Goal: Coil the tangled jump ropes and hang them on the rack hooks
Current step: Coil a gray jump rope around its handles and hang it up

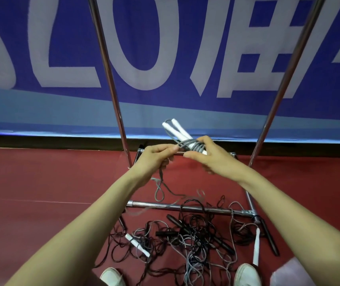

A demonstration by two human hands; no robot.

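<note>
A grey jump rope with two white handles (176, 130) is held up in front of me, its cord wound several times around the handles (191, 145). My right hand (210, 157) grips the wound handles. My left hand (154, 159) pinches the grey cord beside the windings, and the loose tail (160, 190) hangs down from it to the floor. A tangled pile of black and grey ropes (196, 236) lies on the red floor below, with black handles (177, 222) and white handles (137, 244) among it.
A chrome rack stands ahead: two upright poles (111, 83) (284, 89) and a low crossbar (187, 207) over the pile. No hooks are in view. A blue banner (165, 48) hangs behind. My white shoes (246, 275) are at the bottom edge.
</note>
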